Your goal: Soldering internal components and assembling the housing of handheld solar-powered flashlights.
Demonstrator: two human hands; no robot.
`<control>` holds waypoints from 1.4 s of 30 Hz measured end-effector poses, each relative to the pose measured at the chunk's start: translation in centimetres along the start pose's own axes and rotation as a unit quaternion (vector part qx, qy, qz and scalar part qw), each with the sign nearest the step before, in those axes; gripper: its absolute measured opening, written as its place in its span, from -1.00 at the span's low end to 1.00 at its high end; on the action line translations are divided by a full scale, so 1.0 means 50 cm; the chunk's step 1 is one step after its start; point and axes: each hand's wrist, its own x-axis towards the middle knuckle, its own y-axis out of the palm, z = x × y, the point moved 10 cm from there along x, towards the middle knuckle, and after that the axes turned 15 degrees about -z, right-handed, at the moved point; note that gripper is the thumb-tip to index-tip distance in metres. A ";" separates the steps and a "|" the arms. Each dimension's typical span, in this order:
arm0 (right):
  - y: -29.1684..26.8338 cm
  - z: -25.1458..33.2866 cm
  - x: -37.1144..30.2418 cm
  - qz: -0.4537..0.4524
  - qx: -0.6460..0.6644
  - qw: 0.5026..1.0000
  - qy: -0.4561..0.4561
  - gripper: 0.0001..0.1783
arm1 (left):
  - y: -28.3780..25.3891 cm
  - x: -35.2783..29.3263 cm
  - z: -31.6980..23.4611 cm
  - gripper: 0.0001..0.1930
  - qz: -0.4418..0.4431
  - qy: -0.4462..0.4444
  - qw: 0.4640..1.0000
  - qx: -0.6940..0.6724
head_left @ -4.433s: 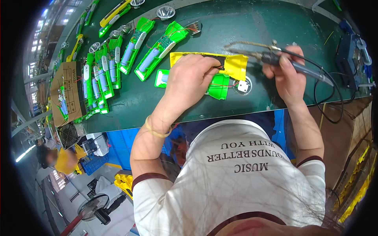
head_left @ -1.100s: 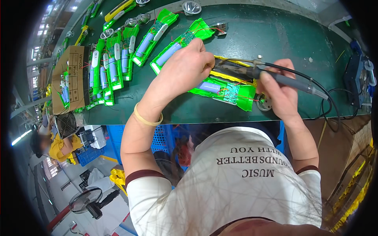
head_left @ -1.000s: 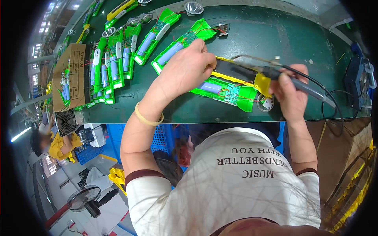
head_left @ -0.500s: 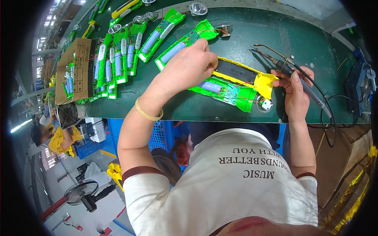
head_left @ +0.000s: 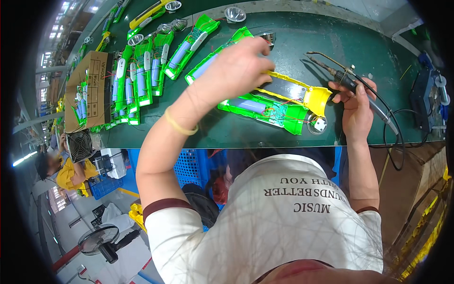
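My left hand (head_left: pixel 241 66) is bent over the far-left end of a yellow flashlight casing half (head_left: pixel 318 100), its fingers curled in at that edge; the fingertips are partly hidden. My right hand (head_left: pixel 355 102) grips a soldering iron (head_left: pixel 347 81) with a thin metal tube along its top, the tip pointing far left. Its fingertips are close to the casing's flared end. Alongside, nearer me, lies a green casing half (head_left: pixel 295 120) with a blue battery cell (head_left: pixel 249 105), a circuit board (head_left: pixel 276 115) and red wires. A reflector (head_left: pixel 316 125) sits at its right end.
Several wired green casing halves (head_left: pixel 177 59) lie at the left, beside a cardboard box (head_left: pixel 97 90) and a small fan (head_left: pixel 80 144). Loose reflectors (head_left: pixel 235 14) rest at the back. A blue stand (head_left: pixel 421 94) and the iron's cable are at the right. A person in yellow (head_left: pixel 73 175) is farther left.
My left hand has shifted slightly up and away, its fingers less tightly bunched. The yellow casing half has tilted, and its dark inside now shines. My right hand stays nearly still with the soldering iron.
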 end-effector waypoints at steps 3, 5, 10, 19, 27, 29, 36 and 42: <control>0.000 0.006 0.012 0.007 0.071 0.997 0.009 -0.73 | -0.017 -0.002 -0.036 -0.83 -0.008 0.054 0.998 0.013; 0.015 0.010 0.024 0.040 0.079 0.996 0.012 -0.67 | -0.041 -0.016 -0.052 -0.71 -0.001 0.017 0.998 -0.058; 0.184 0.000 0.048 0.166 0.047 0.984 0.035 -0.56 | 0.002 -0.117 -0.058 -0.60 0.085 -0.064 0.984 -0.140; 0.341 -0.115 0.035 0.300 -0.076 0.947 0.082 -0.58 | -0.226 -0.079 0.024 -0.57 -0.117 -0.075 0.988 -0.069; 0.060 -0.047 0.079 0.093 -0.012 0.995 0.018 -0.53 | -0.118 0.093 0.523 -0.21 0.054 -0.377 0.922 0.069; 0.017 -0.018 0.083 0.063 0.008 0.998 -0.011 -0.51 | -0.092 0.101 0.615 -0.43 -0.028 -0.279 0.949 0.145; -0.006 -0.008 0.106 -0.007 0.004 1.000 -0.014 -0.42 | -0.042 0.129 0.776 -0.19 0.071 -0.525 0.846 -0.053; 0.005 -0.011 0.102 0.003 -0.007 1.000 -0.007 -0.36 | -0.017 0.192 0.925 -0.34 -0.009 -0.400 0.851 0.342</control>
